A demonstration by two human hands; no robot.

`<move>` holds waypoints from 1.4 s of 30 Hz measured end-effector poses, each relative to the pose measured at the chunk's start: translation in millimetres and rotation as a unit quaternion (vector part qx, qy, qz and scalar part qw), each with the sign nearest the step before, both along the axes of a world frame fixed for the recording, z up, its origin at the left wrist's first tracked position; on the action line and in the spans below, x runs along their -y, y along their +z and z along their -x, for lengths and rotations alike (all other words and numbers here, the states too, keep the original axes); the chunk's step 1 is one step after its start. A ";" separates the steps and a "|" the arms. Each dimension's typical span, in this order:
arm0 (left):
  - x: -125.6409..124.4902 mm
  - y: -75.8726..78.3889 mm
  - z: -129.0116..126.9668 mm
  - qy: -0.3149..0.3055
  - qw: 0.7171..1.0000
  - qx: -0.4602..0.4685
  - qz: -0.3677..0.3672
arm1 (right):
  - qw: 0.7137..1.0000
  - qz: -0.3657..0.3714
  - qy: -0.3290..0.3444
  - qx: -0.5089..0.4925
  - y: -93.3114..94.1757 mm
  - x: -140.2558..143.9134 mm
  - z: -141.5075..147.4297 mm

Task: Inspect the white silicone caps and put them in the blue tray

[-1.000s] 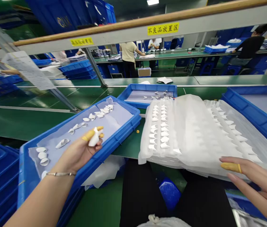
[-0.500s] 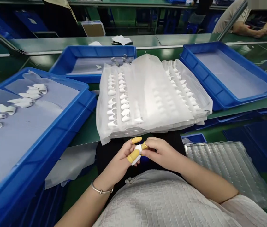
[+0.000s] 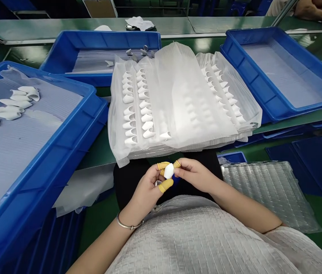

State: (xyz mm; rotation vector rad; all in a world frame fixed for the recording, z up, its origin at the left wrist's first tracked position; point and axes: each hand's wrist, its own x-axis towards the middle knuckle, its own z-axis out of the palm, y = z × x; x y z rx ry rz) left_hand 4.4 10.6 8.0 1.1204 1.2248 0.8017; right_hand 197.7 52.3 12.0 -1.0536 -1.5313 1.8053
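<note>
Fingers (image 3: 166,185) of our left hand (image 3: 149,187) and right hand (image 3: 196,175) are clamped on one small white piece (image 3: 169,171) below the desk's (image 3: 99,153) edge.

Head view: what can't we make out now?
In the head view:
White piece: full shape, partly covered by the left hand.
Detail beneath the white sheet: only faint shapes show through.
Left blue tray: cut off by left edge.
Background arm: cut off by top edge.

Piece (image 3: 169,171) between left hand (image 3: 147,184) and right hand (image 3: 197,175), before parts tray (image 3: 117,127) between left bin (image 3: 72,141) and right bin (image 3: 259,78)
</note>
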 end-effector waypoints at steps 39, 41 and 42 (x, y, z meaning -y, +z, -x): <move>-1.7 -1.5 -1.7 0.014 0.986 -0.143 -0.084 | 0.980 -0.181 0.042 0.073 -6.8 -13.2 -17.6; -2.3 -1.5 -2.1 0.010 0.975 -0.182 -0.130 | 0.986 -0.150 0.037 0.061 -8.7 -11.1 -15.0; -2.5 -1.8 -2.4 0.004 0.966 -0.203 -0.158 | 0.990 -0.128 0.032 0.055 -9.5 -9.5 -12.7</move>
